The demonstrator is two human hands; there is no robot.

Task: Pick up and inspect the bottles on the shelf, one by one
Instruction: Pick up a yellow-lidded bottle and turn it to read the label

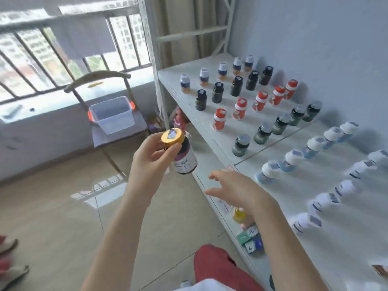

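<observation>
Left hand (155,156) raised off shelf (210,127) edge, fingers curled round gold-capped bottle (181,152), dark glossy cylinder, pale label; right hand (237,191) palm down, fingers spread, holding nothing

The left side of the dark round bottle with a gold cap (186,158) is covered by the left hand (151,158), and its label is only partly legible. The white plastic bottles with dark bands (327,199) at the right of the white metal shelf (188,106) are smeared by blur and unreadable. A yellow object (239,215) is half hidden behind the wrist of the right hand (235,190). A brown item (380,272) is cut off by the right edge.
</observation>
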